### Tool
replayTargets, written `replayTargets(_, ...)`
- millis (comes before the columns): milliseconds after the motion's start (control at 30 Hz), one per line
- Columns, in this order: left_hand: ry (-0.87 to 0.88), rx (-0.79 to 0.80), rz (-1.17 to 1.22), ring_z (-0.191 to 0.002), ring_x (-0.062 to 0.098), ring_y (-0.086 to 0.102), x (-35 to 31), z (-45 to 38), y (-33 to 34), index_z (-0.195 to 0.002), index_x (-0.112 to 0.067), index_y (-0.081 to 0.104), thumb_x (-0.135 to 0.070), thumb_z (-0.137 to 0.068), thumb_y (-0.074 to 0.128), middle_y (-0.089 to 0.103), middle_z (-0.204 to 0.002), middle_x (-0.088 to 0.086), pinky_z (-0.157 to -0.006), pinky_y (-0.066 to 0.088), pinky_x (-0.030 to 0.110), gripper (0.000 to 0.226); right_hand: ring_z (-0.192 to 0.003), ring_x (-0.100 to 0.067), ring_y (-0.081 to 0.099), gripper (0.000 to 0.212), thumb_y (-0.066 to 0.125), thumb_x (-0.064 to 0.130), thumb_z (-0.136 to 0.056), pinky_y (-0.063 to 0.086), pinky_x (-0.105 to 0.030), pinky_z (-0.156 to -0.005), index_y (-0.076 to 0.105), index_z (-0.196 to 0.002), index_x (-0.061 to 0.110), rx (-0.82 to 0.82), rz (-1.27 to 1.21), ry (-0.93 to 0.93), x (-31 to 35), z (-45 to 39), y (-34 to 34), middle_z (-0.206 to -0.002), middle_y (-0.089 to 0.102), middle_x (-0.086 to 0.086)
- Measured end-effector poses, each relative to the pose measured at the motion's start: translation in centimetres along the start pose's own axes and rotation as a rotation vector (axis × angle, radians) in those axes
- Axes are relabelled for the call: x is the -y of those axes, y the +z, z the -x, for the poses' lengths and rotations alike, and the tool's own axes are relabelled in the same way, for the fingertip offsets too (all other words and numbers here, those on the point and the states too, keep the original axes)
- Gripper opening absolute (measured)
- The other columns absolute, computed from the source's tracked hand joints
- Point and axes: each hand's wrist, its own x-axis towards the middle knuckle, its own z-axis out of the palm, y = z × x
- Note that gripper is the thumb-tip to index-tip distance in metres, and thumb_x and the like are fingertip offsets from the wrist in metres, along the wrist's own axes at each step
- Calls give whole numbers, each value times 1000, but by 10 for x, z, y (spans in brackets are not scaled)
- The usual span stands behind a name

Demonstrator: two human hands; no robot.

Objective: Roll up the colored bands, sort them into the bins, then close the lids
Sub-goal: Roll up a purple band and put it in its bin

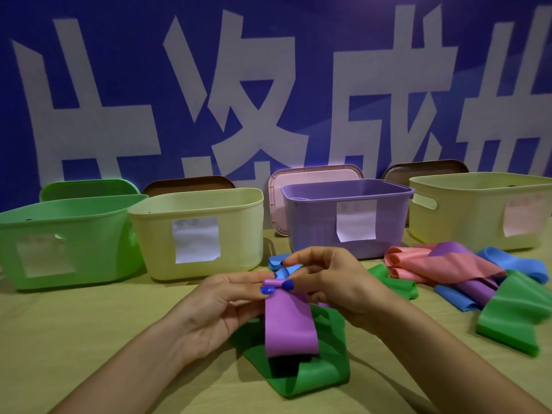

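Observation:
A purple band (288, 324) hangs above the table in front of me, its top edge curled into a small roll. My left hand (221, 306) and my right hand (331, 285) both pinch that rolled end between thumb and fingers. Under it lies a green band (310, 375). A blue band (279, 264) peeks out behind my fingers. Four open bins stand in a row: green (59, 246), pale yellow (239, 231), purple (313, 222) and a second pale yellow bin (466, 210).
Lids lean behind the bins: green (89, 186), brown (188, 183), pink (313, 174) and brown (424, 170). A heap of pink (442, 264), purple, blue (513, 261) and green (513, 318) bands lies at the right. A blue banner with white characters forms the backdrop.

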Motion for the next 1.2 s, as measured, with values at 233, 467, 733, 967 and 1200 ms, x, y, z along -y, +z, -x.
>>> replayTargets(233, 146, -91, -77, -64, 20, 71, -1, 1, 3, -72, 5, 71, 5, -55, 65, 71, -76, 20, -54, 57, 22, 19, -82, -24, 61, 22, 63, -12, -79, 52, -34, -76, 65, -91, 6, -15, -164, 41, -3, -2, 2, -77, 66, -8)
replayTargets(467, 363, -90, -310, -77, 19, 72, -3, 6, 2, -88, -2, 70, -2, -51, 73, 74, -84, 14, -66, 57, 21, 37, -83, -25, 67, 19, 61, -12, -79, 55, -31, -76, 70, -88, 2, 29, -337, 193, -2, -5, -2, -91, 71, -17)
replayTargets(733, 151, -35, -189, -69, 20, 71, 0, 3, -2, -84, 1, 72, 5, -53, 68, 72, -85, 21, -62, 59, 24, 31, -75, -19, 66, 25, 65, -16, -73, 56, -27, -69, 68, -80, 8, 9, -151, 82, 0, 2, -2, -78, 69, -7)
replayTargets(967, 320, -145, -444, -69, 16, 68, 3, 6, 4, -65, -12, 77, 19, -70, 65, 74, -77, 14, -64, 55, 22, 33, -87, -28, 64, 22, 64, -14, -76, 52, -41, -87, 70, -78, 7, -13, -45, 43, -2, 1, 2, -92, 69, -17)
replayTargets(1200, 426, -150, -546, -73, 11, 70, 4, 10, 8, -66, -17, 77, 18, -71, 65, 75, -75, 6, -69, 56, 21, 38, -84, -27, 63, 21, 61, -16, -76, 54, -34, -80, 70, -77, 4, 10, -9, 51, 1, 3, 1, -90, 68, -20)
